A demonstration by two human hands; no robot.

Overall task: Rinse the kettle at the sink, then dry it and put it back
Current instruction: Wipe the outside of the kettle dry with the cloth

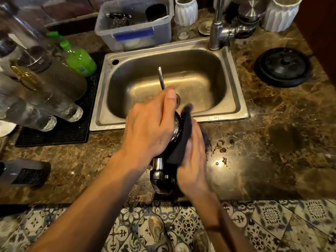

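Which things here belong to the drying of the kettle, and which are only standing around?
In use:
kettle, held by the left hand
dark cloth, pressed on it by the right hand
sink below
round black base, likely where it goes back

Standing around:
green spray bottle
plastic tub
white ribbed vases
tap

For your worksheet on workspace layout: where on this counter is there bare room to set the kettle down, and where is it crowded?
Bare counter lies right of the sink, in front of the black round base. Crowded: the bottles on the black mat at left, and the tub and jars behind the sink.
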